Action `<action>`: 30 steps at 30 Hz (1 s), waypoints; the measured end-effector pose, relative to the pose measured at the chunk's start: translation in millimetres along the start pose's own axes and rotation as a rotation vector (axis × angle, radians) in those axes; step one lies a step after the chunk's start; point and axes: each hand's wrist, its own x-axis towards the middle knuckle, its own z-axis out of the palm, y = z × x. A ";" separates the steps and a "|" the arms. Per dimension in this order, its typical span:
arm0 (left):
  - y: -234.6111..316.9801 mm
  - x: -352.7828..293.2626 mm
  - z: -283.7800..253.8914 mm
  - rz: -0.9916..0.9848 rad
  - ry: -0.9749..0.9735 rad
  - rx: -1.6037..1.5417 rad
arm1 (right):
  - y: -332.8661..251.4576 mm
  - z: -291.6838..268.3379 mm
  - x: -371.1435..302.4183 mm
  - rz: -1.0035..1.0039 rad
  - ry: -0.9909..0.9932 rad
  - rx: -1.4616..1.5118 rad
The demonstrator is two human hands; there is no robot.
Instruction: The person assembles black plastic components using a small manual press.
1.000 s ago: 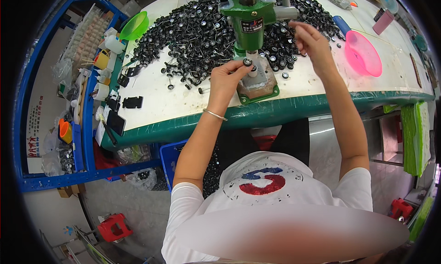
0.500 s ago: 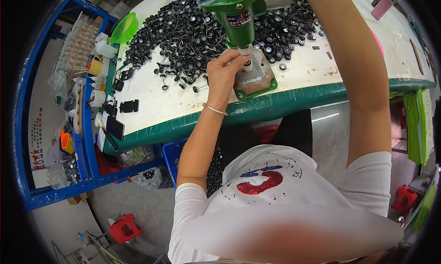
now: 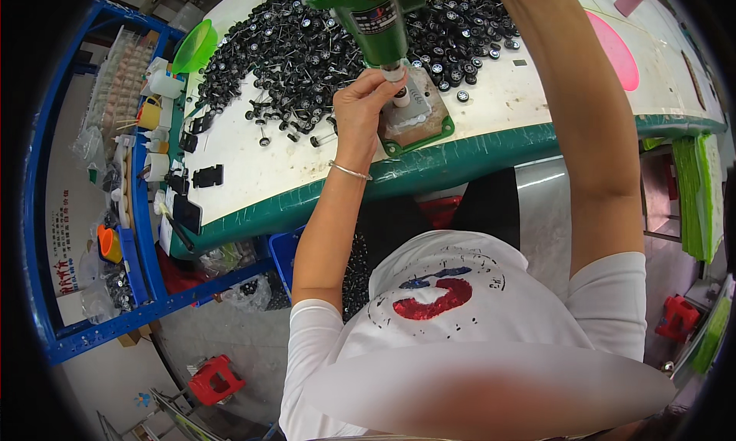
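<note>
My left hand [image 3: 358, 107] has its thumb and fingers pinched together right under the ram of a green bench press [image 3: 376, 27]. What lies between the fingertips is mostly hidden. Just below them a small dark piece, like one of the wheels, tops a white post [image 3: 401, 100] on the press's base plate [image 3: 418, 123]. My right forearm [image 3: 556, 65] reaches up past the press and leaves the picture at the top, so that hand is out of sight. Behind the press spreads a big heap of small black wheels [image 3: 284, 57], many with thin metal axles.
The white table has a green padded front edge [image 3: 475, 151]. A green bowl [image 3: 196, 48] stands at the far left, a pink tray [image 3: 617, 51] at the right. Bottles and a yellow cup [image 3: 149, 115] line a blue rack [image 3: 153, 261]. A red stool [image 3: 216, 380] is on the floor.
The whole view has shifted a little, so the table and press appear slightly higher and further left. My left hand keeps its pinch under the press ram.
</note>
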 end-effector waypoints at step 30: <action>-10.5 -9.3 -3.1 -0.050 0.196 -0.105 | 11.0 2.6 10.9 0.064 0.053 -0.069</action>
